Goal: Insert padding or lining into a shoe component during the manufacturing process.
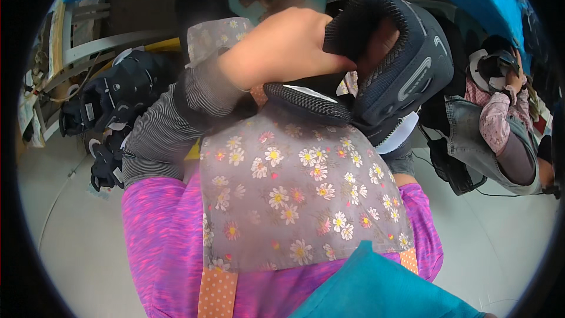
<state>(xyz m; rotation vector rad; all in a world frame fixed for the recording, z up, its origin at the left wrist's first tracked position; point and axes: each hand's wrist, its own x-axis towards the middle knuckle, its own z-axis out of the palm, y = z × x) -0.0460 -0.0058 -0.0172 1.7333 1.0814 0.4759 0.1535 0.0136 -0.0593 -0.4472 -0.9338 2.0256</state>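
A dark navy mesh sneaker (406, 70) with grey trim is held up over my lap, its opening turned toward me. My left hand (282, 47), in a grey striped sleeve, reaches across from the left, its fingers closed at the sneaker's padded collar. A flat dark textured piece (306, 101), like an insole or sole, juts out just below that hand. My right hand (382, 41) is mostly hidden by the sneaker. What look like its fingers show inside the opening, and a bit of its sleeve shows beneath the shoe.
A grey flowered apron (294, 194) covers my pink-clad lap. Several black shoes (112, 106) are heaped on the left. Another person (500, 129) in denim and a pink flowered sleeve sits at right beside a black bag (453, 168). Teal cloth (376, 288) lies at the bottom.
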